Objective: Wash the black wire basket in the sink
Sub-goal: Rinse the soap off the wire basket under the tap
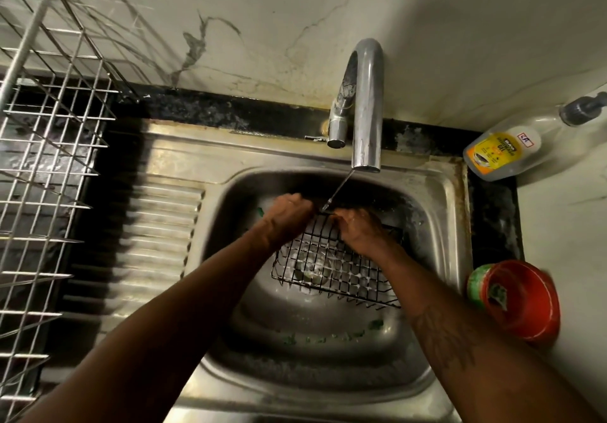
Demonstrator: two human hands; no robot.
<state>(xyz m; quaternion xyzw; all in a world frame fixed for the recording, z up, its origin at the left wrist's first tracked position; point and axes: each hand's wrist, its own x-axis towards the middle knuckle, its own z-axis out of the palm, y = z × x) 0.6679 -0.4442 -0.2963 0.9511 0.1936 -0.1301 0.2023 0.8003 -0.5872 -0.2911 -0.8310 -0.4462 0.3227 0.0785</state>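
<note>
View from above of a steel sink (430,225) with two bare forearms reaching into the bowl from the bottom of the frame. A black wire basket (331,270) is inside the bowl, held clear of the bottom and tilted, its far edge raised toward the tap (366,104) and its near edge lower, above the drain. The left hand (288,214) is at the basket's raised far edge on the left side, back of the hand facing up, knuckles bent and fingers curled over the rim, so the fingertips are hidden. The right hand (356,229) is just beside it on the same edge, fingers curled down around the top wire, wrist over the basket's grid. The two hands nearly touch. A thin stream of water (338,189) slants down from the spout and lands between the hands on the basket's upper edge. White suds or droplets cling to the lower wires. Small green scraps (328,338) lie on the floor of the bowl near the front. A ribbed drainboard (157,225) lies left of the bowl, and a silver wire dish rack (49,159) stands further left. A clear bottle with a yellow label (502,152) stands on the counter at the back right, and a red tub (522,302) sits on the counter to the right of the sink.
</note>
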